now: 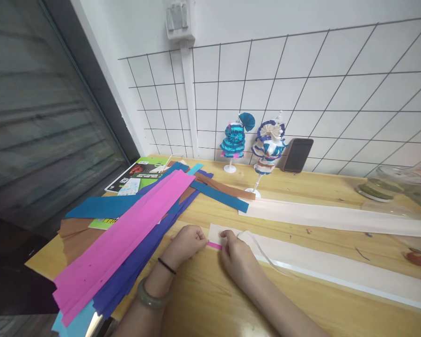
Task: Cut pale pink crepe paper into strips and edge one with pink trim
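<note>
My left hand (186,242) is closed in a pinch at the left end of a thin pink paper strip (214,245) on the wooden table (301,196). My right hand (237,255) is closed too, fingertips pressing the same pink strip against the end of a long white paper strip (337,269). A thin white backing ribbon (263,250) curls up beside my right hand. My left wrist wears a green bangle and a black band.
A pile of pink, purple, blue and brown crepe strips (126,238) lies at the left over a booklet (140,174). A second white strip (337,217) lies farther back. Two paper dolls on stands (233,140) (269,145), a phone (297,155) and plastic containers (389,185) stand along the wall.
</note>
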A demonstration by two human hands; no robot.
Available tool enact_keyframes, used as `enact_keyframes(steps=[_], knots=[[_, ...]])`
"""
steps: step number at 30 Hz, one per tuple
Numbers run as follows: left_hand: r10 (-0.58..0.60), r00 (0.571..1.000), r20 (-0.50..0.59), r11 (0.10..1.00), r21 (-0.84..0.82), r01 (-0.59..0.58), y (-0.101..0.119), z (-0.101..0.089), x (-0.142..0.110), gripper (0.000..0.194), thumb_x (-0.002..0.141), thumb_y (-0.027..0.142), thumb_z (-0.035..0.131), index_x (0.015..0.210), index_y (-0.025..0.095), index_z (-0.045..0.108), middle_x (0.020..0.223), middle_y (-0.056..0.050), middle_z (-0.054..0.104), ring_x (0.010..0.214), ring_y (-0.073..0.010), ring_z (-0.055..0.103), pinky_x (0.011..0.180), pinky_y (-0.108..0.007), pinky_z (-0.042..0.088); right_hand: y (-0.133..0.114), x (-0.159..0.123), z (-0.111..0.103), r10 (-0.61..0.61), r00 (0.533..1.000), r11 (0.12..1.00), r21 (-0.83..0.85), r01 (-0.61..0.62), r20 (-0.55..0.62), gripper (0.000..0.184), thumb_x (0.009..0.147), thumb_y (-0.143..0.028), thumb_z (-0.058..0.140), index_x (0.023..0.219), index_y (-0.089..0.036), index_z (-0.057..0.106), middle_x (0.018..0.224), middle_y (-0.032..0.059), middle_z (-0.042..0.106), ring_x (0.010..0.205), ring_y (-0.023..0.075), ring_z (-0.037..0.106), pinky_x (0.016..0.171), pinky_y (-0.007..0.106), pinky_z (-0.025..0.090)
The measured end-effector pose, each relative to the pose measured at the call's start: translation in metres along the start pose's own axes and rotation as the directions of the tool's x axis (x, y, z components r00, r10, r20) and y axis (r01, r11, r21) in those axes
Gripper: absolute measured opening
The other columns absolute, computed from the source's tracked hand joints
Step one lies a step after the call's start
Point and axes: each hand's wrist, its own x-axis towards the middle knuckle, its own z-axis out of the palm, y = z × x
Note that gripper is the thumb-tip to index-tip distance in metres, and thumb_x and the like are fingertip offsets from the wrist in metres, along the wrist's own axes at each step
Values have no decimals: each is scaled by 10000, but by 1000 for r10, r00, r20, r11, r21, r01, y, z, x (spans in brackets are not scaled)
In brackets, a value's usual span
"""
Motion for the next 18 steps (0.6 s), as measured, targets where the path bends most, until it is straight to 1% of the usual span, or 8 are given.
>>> enact_keyframes(steps=[3, 5, 10, 12, 13, 15, 17, 18], knots=[[-31, 999, -37, 998, -62, 29, 0, 0, 0, 131, 648, 304, 486, 661, 185, 430, 433, 64, 457, 332, -99, 448, 316, -175, 274, 0, 0, 0, 8, 1000, 1000, 20, -8, 1, 307, 756, -80, 395, 1049, -114, 479, 707, 60, 623, 653, 169, 568, 605, 227, 368], [-43, 998, -40, 994, -104, 38, -1, 0, 0, 143, 646, 301, 501, 687, 191, 420, 439, 71, 463, 327, -98, 447, 319, -176, 284, 0, 0, -1, 6, 1000, 999, 32, -6, -4, 302, 759, -78, 392, 1046, -113, 477, 698, 55, 619, 649, 165, 567, 606, 223, 369], [-49, 999, 16, 982, -180, 51, -8, 1, 3, 114, 658, 249, 499, 723, 183, 434, 434, 81, 459, 324, -78, 426, 340, -163, 271, 1, 1, -1, 2, 1000, 998, 56, -2, -5, 314, 740, -70, 407, 1044, -113, 473, 697, 46, 613, 649, 159, 564, 612, 217, 373], [-33, 999, 33, 977, -211, 39, -9, 0, 4, 116, 677, 246, 488, 764, 179, 450, 450, 84, 458, 329, -71, 408, 352, -164, 270, 2, 2, -1, 2, 1000, 998, 59, -1, -6, 319, 734, -68, 408, 1043, -115, 472, 695, 43, 611, 644, 158, 562, 607, 216, 372], [-5, 1000, 11, 976, -216, 7, -8, 0, 4, 121, 690, 250, 484, 784, 179, 458, 467, 83, 461, 345, -71, 407, 365, -167, 277, 3, 2, -1, -1, 1000, 998, 60, 2, -10, 320, 732, -66, 406, 1041, -116, 472, 693, 42, 611, 645, 158, 562, 605, 216, 371], [97, 991, -96, 975, -190, -114, -4, 0, 2, 124, 709, 253, 482, 809, 181, 477, 523, 70, 480, 425, -82, 442, 419, -179, 314, 3, 2, -1, -7, 1000, 998, 62, 8, -17, 319, 729, -62, 403, 1034, -119, 475, 690, 40, 610, 645, 156, 561, 603, 214, 369], [228, 957, -182, 957, -138, -254, 4, 2, -1, 108, 725, 235, 473, 818, 183, 491, 586, 53, 503, 537, -100, 489, 496, -190, 352, 3, 2, -1, -9, 1000, 998, 65, 10, -22, 313, 728, -63, 406, 1026, -121, 479, 683, 38, 607, 640, 153, 559, 598, 210, 365], [282, 943, -178, 945, -118, -305, 8, 4, -2, 104, 735, 217, 459, 827, 184, 494, 606, 46, 511, 582, -108, 504, 528, -194, 363, 2, 2, -1, -7, 1000, 998, 67, 8, -23, 309, 729, -66, 408, 1023, -123, 481, 679, 35, 606, 633, 150, 556, 592, 208, 362]])
